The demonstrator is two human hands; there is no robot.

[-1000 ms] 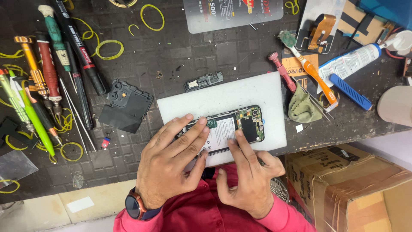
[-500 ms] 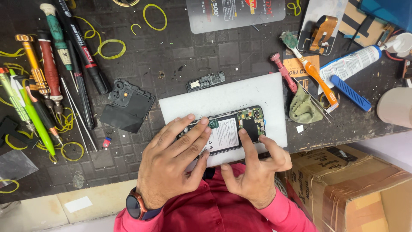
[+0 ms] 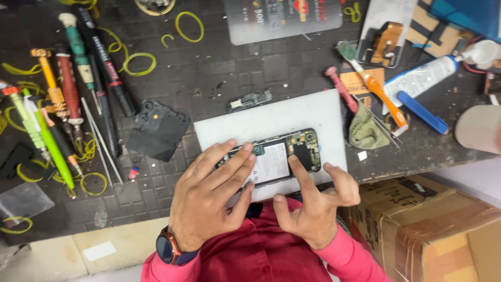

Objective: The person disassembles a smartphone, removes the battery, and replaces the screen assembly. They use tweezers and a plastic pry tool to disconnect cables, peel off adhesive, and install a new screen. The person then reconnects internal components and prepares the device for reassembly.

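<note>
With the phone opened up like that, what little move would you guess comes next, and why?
Probably the right hand presses or slides its forefinger along the battery edge to work it loose. That finger already rests on the open phone beside the black part, while the left hand lies flat over the phone's other end, pinning it to the white mat. No tool is in either hand.

The left hand (image 3: 209, 201) covers the left end of the opened phone (image 3: 284, 156), hiding that part of its circuit board. The cardboard box (image 3: 433, 230) runs off the right and bottom edges. The white cup (image 3: 479, 128) is cut off at the right. Small parts on the phone's board are too fine to identify.
</note>
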